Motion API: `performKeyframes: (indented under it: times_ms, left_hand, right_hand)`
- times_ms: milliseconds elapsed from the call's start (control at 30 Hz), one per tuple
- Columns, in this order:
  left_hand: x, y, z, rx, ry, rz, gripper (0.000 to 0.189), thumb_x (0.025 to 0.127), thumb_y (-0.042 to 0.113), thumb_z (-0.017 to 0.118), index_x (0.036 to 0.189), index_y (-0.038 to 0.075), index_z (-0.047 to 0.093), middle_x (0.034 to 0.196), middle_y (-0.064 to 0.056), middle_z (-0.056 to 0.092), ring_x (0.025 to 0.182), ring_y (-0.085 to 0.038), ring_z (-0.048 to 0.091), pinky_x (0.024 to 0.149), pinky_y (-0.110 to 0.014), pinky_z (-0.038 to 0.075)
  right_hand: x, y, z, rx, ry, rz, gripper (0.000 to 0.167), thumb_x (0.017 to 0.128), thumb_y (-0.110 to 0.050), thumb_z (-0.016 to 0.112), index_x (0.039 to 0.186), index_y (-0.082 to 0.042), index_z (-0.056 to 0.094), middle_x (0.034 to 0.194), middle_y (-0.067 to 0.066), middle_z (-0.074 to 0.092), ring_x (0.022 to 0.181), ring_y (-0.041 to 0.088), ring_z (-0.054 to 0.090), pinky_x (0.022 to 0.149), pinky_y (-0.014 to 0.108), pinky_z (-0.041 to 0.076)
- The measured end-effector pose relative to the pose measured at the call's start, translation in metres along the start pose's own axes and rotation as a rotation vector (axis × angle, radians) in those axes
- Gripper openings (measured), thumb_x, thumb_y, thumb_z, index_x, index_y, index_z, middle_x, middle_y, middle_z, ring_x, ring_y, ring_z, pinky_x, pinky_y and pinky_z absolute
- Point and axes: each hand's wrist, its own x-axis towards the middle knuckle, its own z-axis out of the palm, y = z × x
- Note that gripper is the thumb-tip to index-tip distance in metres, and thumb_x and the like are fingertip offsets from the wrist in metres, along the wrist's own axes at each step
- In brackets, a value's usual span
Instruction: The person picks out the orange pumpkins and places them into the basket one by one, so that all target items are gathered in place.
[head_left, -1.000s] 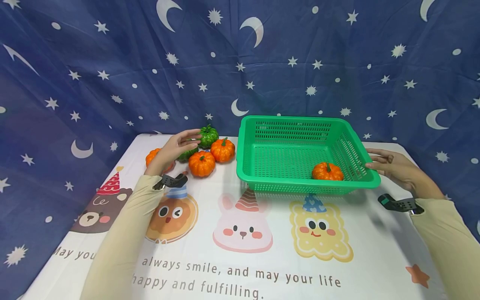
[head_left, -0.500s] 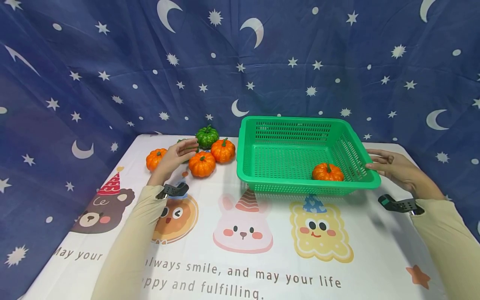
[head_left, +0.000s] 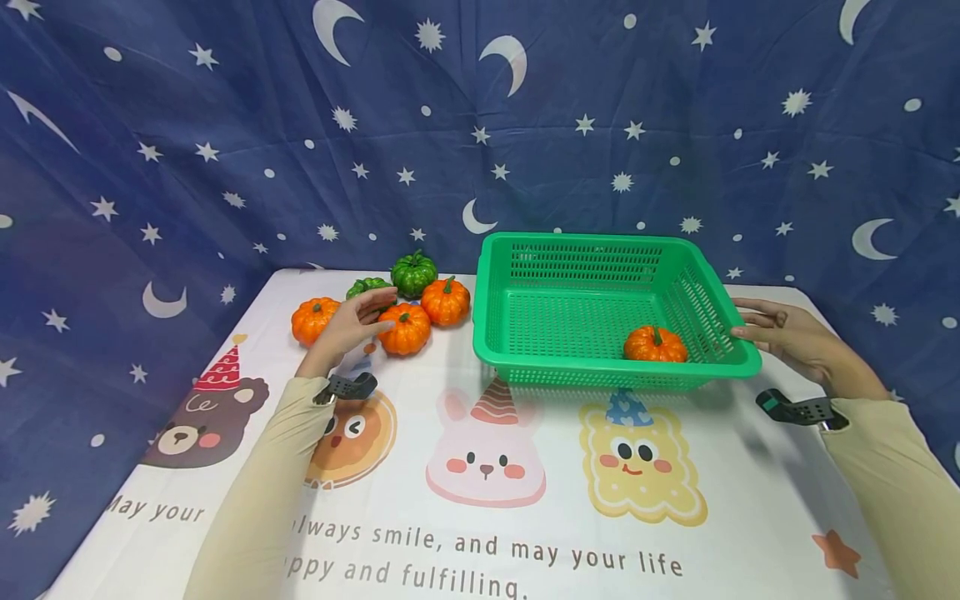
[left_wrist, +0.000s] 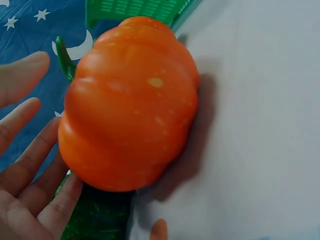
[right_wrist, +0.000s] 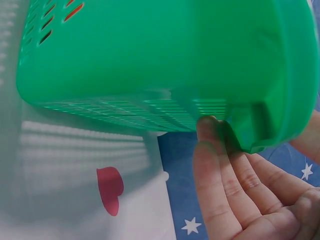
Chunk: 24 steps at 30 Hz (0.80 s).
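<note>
My left hand (head_left: 348, 329) is beside an orange pumpkin (head_left: 405, 330), its fingers spread and nothing in its grasp. In the left wrist view, that pumpkin (left_wrist: 132, 107) fills the middle, with the fingers (left_wrist: 32, 167) along its left side; I cannot tell whether they touch it. My right hand (head_left: 798, 337) holds the right rim of a green plastic basket (head_left: 570, 364). In the right wrist view, fingers (right_wrist: 215, 180) reach under the basket's rim (right_wrist: 300, 65), while most of the thumb is hidden behind it. One orange pumpkin (head_left: 656, 343) lies in the basket's front right.
Around my left hand sit an orange pumpkin (head_left: 313, 321) at left, a partly covered green pumpkin (head_left: 367, 287), another green pumpkin (head_left: 414, 274) at the back and an orange pumpkin (head_left: 446, 302) near the basket. A blue star-patterned curtain (head_left: 420, 125) hangs behind the printed white tablecloth (head_left: 555, 542).
My left hand has moved down and toward the front, from the green pumpkins to beside the front orange pumpkin. The right hand and the basket stay in place.
</note>
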Motion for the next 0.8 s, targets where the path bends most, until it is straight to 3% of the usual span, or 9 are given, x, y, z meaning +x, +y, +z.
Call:
performKeyframes:
  times_ms: [533,633,800]
  left_hand:
    - [-0.002,-0.016,0.006,0.065,0.036,0.047,0.060,0.088,0.010,0.065,0.142,0.001,0.039,0.146,-0.019,0.040,0.135,-0.034,0.038,0.114,-0.046,0.029]
    - [-0.002,-0.015,0.007,0.062,0.042,0.045,0.060,0.088,0.008,0.065,0.142,0.000,0.039,0.145,-0.021,0.040,0.135,-0.035,0.038,0.114,-0.047,0.030]
    - [-0.009,0.000,0.011,0.069,0.048,0.045,0.061,0.086,0.002,0.064,0.140,-0.005,0.038,0.144,-0.025,0.039,0.134,-0.038,0.038,0.114,-0.049,0.029]
  right_hand:
    - [0.000,-0.003,0.001,-0.018,0.001,0.004,0.081,0.092,-0.014,0.060,0.148,0.006,0.005,0.095,-0.039,0.050,0.089,-0.019,0.051,0.075,0.006,0.048]
    - [0.000,-0.003,0.002,-0.014,0.002,0.008,0.081,0.092,-0.014,0.060,0.148,0.007,0.005,0.095,-0.039,0.051,0.089,-0.019,0.051,0.075,0.006,0.048]
    - [0.000,-0.002,0.001,-0.002,0.003,0.015,0.080,0.092,-0.014,0.060,0.149,0.006,0.007,0.095,-0.038,0.052,0.089,-0.018,0.052,0.074,0.007,0.049]
